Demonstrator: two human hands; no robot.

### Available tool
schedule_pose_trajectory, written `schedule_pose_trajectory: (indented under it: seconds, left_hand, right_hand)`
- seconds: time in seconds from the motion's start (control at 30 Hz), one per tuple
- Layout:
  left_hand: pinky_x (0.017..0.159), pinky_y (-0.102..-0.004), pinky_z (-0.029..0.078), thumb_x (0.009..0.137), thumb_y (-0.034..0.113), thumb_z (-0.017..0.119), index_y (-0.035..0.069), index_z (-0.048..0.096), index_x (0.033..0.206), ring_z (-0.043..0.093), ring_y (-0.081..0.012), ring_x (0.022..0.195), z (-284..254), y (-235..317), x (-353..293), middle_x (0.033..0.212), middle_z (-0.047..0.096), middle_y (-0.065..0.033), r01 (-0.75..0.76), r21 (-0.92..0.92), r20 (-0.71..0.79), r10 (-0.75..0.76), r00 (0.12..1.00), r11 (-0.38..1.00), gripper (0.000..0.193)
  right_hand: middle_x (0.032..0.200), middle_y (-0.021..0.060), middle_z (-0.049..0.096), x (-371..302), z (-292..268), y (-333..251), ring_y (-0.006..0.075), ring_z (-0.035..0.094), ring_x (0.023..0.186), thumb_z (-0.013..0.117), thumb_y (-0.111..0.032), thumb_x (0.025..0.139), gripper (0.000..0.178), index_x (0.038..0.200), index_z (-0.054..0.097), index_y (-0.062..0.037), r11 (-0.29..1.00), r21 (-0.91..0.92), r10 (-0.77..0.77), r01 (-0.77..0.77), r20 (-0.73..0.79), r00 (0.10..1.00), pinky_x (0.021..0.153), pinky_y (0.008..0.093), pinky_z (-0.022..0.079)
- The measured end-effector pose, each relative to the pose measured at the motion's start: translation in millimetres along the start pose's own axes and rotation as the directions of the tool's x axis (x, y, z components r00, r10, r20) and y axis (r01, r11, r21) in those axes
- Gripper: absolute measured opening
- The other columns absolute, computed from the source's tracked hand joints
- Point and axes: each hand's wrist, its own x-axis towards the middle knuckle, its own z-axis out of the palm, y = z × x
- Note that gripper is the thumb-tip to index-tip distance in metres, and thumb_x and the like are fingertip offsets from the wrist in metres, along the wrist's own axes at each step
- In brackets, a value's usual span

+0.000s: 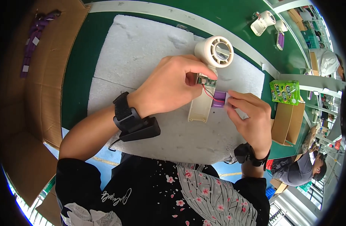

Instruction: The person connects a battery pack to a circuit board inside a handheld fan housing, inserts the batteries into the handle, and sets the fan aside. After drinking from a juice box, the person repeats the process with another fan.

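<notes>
A cream handheld fan (198, 109) lies on a white foam sheet, its round head at the far end and its handle shell uncovered. My left hand (173, 83) pinches the fan near its neck, thumb and forefinger at the small green circuit board (207, 80). Red wires run from the board to a purple battery pack (218, 99) beside the handle. Closed on that pack's right end, where a whitish patch shows, is my right hand (252, 115). Each wrist wears a black strap; a black box hangs at the left one.
The foam sheet (139, 45) covers much of the green bench. At left, a cardboard box (54, 75) holds purple battery packs (33, 43). Other opened fans (262, 23) lie at the far right. A green packet (285, 92) rests by a small carton (288, 122). Another person (301, 169) sits at right.
</notes>
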Motion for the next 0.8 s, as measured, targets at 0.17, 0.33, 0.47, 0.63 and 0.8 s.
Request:
schedule_pose_trajectory:
  seconds: [0.17, 0.33, 0.47, 0.63, 0.8]
  left_hand:
    - [0.073, -0.0252, 0.05, 0.077, -0.006, 0.061, 0.006, 0.07, 0.105, 0.062, -0.0133, 0.084, 0.6, 0.9, -1.5, 0.1, 0.064, -0.0055, -0.027, -0.005, 0.003, 0.027, 1.0, 1.0, 0.031]
    - [0.071, -0.026, 0.05, 0.077, -0.006, 0.062, 0.006, 0.07, 0.104, 0.062, -0.014, 0.083, -0.9, 2.0, -1.3, 0.099, 0.064, -0.0057, -0.029, -0.013, 0.006, 0.029, 1.0, 1.0, 0.031]
    - [0.071, -0.0265, 0.051, 0.076, -0.005, 0.063, 0.007, 0.07, 0.105, 0.062, -0.0143, 0.082, 0.0, 1.3, -1.4, 0.098, 0.064, -0.0061, -0.039, 0.01, 0.001, 0.039, 0.999, 0.999, 0.032]
    - [0.07, -0.0268, 0.051, 0.076, -0.005, 0.063, 0.007, 0.07, 0.104, 0.062, -0.0152, 0.081, 0.6, 1.6, 1.3, 0.097, 0.064, -0.0066, -0.057, 0.006, -0.004, 0.057, 0.998, 0.998, 0.032]
    - [0.07, -0.0299, 0.051, 0.073, -0.005, 0.062, 0.004, 0.07, 0.101, 0.063, -0.0191, 0.077, 0.2, -3.8, -1.2, 0.094, 0.065, -0.0097, -0.108, -0.008, -0.037, 0.108, 0.993, 0.994, 0.03]
  right_hand:
    - [0.096, 0.0141, 0.071, -1.0, -2.3, -2.4, 0.0284, 0.068, 0.079, 0.074, 0.004, 0.071, 0.015, 0.086, 0.069, 0.0037, 0.999, 0.018, -0.034, 0.033, 0.011, 0.999, 0.069, 0.0325, 0.054]
    - [0.098, 0.0148, 0.07, -0.4, -2.8, -6.5, 0.0288, 0.068, 0.079, 0.073, 0.004, 0.071, 0.014, 0.084, 0.068, 0.0034, 0.998, -0.03, -0.062, 0.063, 0.014, 0.998, 0.07, 0.0331, 0.055]
    - [0.099, 0.0156, 0.07, -2.7, 3.4, -15.9, 0.0292, 0.068, 0.08, 0.072, 0.005, 0.069, 0.014, 0.081, 0.066, 0.003, 0.989, -0.135, -0.064, 0.063, -0.003, 0.998, 0.069, 0.0339, 0.055]
    - [0.1, 0.0161, 0.07, -4.5, 4.9, -17.3, 0.0294, 0.068, 0.079, 0.07, 0.006, 0.067, 0.014, 0.079, 0.064, 0.0024, 0.975, -0.203, -0.098, 0.091, -0.022, 0.995, 0.067, 0.0343, 0.055]
    - [0.097, 0.0156, 0.07, -2.3, 0.7, -7.1, 0.0279, 0.069, 0.077, 0.069, 0.007, 0.067, 0.014, 0.079, 0.065, 0.0022, 0.997, -0.067, -0.033, 0.033, 0.006, 0.999, 0.067, 0.0329, 0.056]
